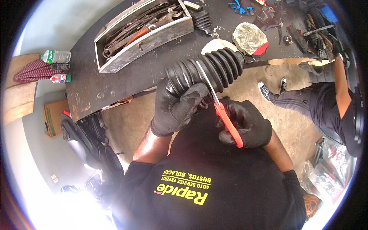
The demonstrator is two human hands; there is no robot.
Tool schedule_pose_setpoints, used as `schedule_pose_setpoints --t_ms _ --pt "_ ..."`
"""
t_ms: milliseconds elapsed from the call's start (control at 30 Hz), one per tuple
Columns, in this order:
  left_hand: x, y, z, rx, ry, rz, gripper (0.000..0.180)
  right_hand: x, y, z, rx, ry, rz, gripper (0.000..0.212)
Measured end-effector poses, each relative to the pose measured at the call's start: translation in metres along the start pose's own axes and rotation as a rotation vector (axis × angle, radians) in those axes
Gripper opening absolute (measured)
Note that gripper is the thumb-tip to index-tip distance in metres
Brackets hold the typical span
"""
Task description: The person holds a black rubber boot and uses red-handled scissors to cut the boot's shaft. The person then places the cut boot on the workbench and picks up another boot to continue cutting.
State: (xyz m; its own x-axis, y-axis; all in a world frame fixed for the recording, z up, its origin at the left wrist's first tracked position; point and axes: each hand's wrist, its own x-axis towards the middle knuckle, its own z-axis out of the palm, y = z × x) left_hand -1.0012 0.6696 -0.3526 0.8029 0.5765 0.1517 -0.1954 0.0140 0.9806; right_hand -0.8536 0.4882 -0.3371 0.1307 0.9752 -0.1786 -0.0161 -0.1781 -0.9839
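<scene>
A black ribbed rubber boot (pixel 222 71), shaped like a bellows, is held up in front of my chest at the table's near edge. My left hand (pixel 177 109), in a black glove, is closed around its smoother left end. Scissors (pixel 227 122) with red handles are in my right hand (pixel 251 124), also gloved in black. One silver blade lies across the boot, along a groove near its middle, pointing up and away from me. Where the other blade is, I cannot tell. Some right-hand fingers are hidden behind the handles.
On the dark table (pixel 82 86) stands a metal tool tray (pixel 153 38) full of wrenches. Behind my work lie another ribbed boot (pixel 202 22), a whitish round pad (pixel 250 38), blue gloves (pixel 241 7) and loose tools. Bottles (pixel 57 56) stand at left. Another person (pixel 326 99) works at right.
</scene>
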Motion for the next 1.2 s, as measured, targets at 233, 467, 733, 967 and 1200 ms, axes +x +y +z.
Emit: schedule_pose_setpoints --t_ms 233,467,733,967,1200 --pt "0.003 0.000 0.000 0.050 0.031 -0.008 0.017 -0.002 0.002 -0.001 -0.082 -0.011 0.036 0.033" --pt "0.008 -0.005 -0.010 -0.007 0.102 -0.012 0.018 0.000 0.002 -0.004 -0.133 -0.013 0.149 0.033" --pt "0.012 0.001 -0.001 -0.070 0.119 -0.081 0.025 -0.002 0.003 -0.002 -0.100 0.002 0.094 0.037" --pt "0.007 0.008 0.004 0.020 0.040 -0.145 0.025 -0.005 0.000 -0.007 -0.038 -0.052 0.077 0.040" --pt "0.001 0.001 0.004 -0.101 0.048 -0.210 0.030 -0.004 0.003 -0.005 -0.088 0.002 0.040 0.038"
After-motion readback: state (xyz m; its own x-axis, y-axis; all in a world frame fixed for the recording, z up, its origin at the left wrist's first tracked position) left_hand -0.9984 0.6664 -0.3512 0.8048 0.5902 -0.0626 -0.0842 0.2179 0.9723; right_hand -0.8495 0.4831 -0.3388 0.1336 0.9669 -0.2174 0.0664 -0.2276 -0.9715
